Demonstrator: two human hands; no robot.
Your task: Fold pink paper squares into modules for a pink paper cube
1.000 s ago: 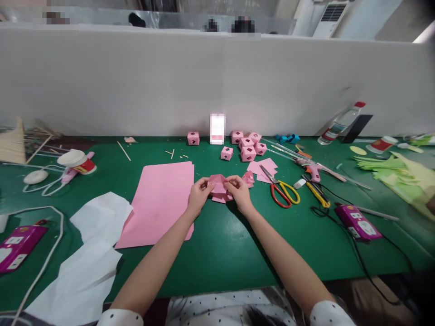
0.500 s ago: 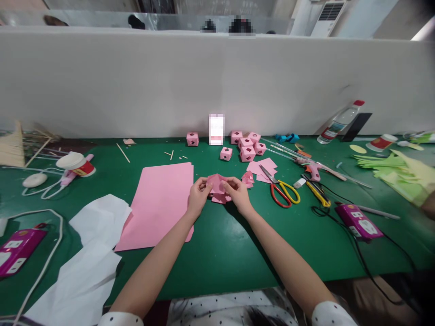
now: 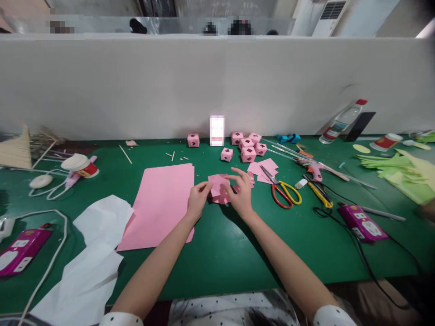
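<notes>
A small pink paper piece [image 3: 217, 185] is pinched at its left edge by my left hand [image 3: 198, 199]. My right hand [image 3: 240, 192] is at the paper's right side, its fingers spread apart. Other pink paper lies just under and behind the held piece, partly hidden by my right hand. To the left is a stack of large pink paper sheets [image 3: 163, 199]. Several folded pink paper cubes [image 3: 248, 154] with diamond-shaped openings stand further back, and another pink cube [image 3: 193, 140] is to their left. Flat pink paper pieces [image 3: 267, 166] lie beyond my right hand.
Scissors [image 3: 282, 190], a pink glue gun [image 3: 316, 172], a yellow cutter [image 3: 319, 194] and a purple power strip [image 3: 362, 222] are on the right. A lit phone [image 3: 217, 130] leans on the white partition [image 3: 136, 90]. White paper [image 3: 102, 222] and a paper cup [image 3: 79, 165] lie on the left.
My right hand has let go of the paper's right side and opened its fingers. The left hand keeps its pinch on the paper.
</notes>
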